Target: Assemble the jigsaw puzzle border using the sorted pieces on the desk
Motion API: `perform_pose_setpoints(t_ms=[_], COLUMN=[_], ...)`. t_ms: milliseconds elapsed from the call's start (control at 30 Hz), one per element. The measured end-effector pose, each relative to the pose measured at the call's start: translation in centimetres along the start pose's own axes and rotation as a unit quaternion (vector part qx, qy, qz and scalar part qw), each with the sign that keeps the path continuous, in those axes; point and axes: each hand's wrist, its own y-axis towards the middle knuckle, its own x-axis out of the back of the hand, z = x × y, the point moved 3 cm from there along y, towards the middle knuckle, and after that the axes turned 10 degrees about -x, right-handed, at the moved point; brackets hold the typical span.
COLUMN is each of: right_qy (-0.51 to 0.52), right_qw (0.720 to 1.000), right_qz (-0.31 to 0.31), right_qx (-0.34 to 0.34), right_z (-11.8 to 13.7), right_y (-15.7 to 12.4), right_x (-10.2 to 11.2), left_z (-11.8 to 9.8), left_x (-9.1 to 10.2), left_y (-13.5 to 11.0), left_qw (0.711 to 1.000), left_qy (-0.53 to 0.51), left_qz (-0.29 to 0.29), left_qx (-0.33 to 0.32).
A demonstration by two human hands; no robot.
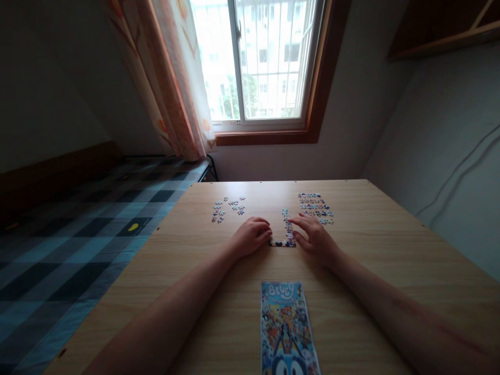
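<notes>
Both my arms reach out over a light wooden table (375,250). An L-shaped strip of joined puzzle pieces (288,233) lies between my hands. My left hand (250,235) rests knuckles up with its fingers curled, touching the strip's left end. My right hand (314,235) lies on the strip's right side, fingers bent and pressing at the pieces. Whether either hand holds a loose piece is hidden. A colourful picture card (287,328) printed "Bluey" lies flat near me.
Scattered loose pieces (228,208) lie at the far left of the table, and a neat block of pieces (315,207) at the far right. A bed with a blue checked cover (78,245) stands to the left. A window (269,62) and curtain (175,83) are behind.
</notes>
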Motion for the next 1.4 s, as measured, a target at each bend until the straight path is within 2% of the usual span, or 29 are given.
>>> perform_pose_setpoints(t_ms=[133, 233, 333, 500, 600, 1400], right_qy=[0.038, 0.052, 0.043, 0.016, 0.014, 0.000], right_qw=[0.998, 0.997, 0.998, 0.999, 0.999, 0.999], right_qz=[-0.042, -0.056, -0.048, -0.001, 0.015, 0.038], right_qx=[0.005, 0.009, 0.019, 0.038, 0.043, 0.031], right_z=[0.3, 0.3, 0.2, 0.1, 0.3, 0.0], right_y=[0.0, 0.0, 0.1, 0.0, 0.0, 0.0], right_x=[0.8, 1.2, 1.0, 0.3, 0.4, 0.8], left_z=[0.6, 0.8, 0.8, 0.4, 0.2, 0.5], left_x=[0.8, 1.3, 1.1, -0.1, -0.5, -0.9], left_y=[-0.1, -0.2, -0.1, 0.2, 0.3, 0.6], left_qw=[0.995, 0.990, 0.992, 0.993, 0.990, 0.991], left_qy=[0.043, 0.067, 0.070, 0.099, 0.124, 0.115], left_qz=[-0.077, -0.100, -0.075, 0.029, 0.063, 0.065], left_qx=[0.052, 0.080, 0.078, 0.054, 0.034, 0.036])
